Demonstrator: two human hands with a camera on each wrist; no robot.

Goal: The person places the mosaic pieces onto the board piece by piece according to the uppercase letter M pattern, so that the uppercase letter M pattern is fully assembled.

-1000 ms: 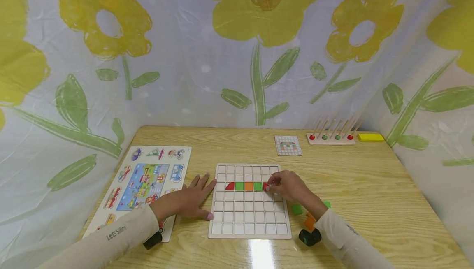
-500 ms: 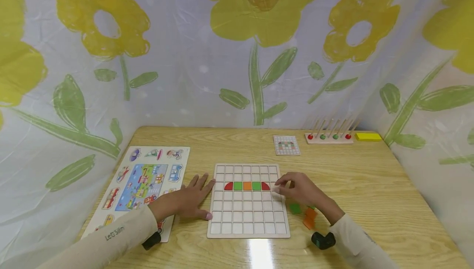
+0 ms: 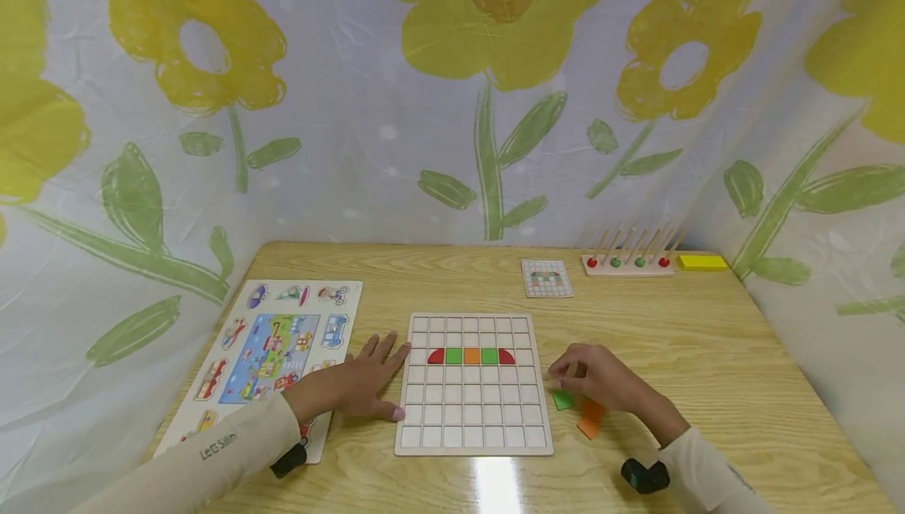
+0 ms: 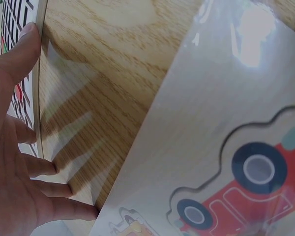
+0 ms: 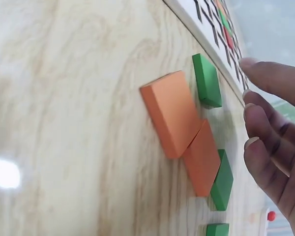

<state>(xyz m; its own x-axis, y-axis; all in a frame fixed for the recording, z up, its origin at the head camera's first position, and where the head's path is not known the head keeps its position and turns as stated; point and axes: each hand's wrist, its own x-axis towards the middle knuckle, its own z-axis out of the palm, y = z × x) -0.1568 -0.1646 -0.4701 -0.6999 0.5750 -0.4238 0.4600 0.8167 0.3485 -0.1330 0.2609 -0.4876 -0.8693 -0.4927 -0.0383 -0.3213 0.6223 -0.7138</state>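
Observation:
A white grid board (image 3: 472,416) lies on the table; its third row holds a red quarter-round tile (image 3: 437,356), a green tile, an orange tile (image 3: 471,356), a green tile and another red quarter-round. With fingers spread, my left hand (image 3: 364,380) rests at the board's left edge, thumb touching it. My right hand (image 3: 599,379) hovers right of the board, thumb and loosely bent fingers apart, holding nothing. Below it in the right wrist view lie two orange tiles (image 5: 173,114), overlapping, and several green tiles (image 5: 207,81).
A vehicle puzzle board (image 3: 272,357) lies left of my left hand. Behind the grid board is a small pattern card (image 3: 547,278). A pegged rack (image 3: 628,266) with red and green beads stands at the back right beside a yellow block (image 3: 702,262).
My right hand has let go of the right red quarter-round tile, now on the board, and moved right and nearer to the loose tiles. My left hand has stayed put.

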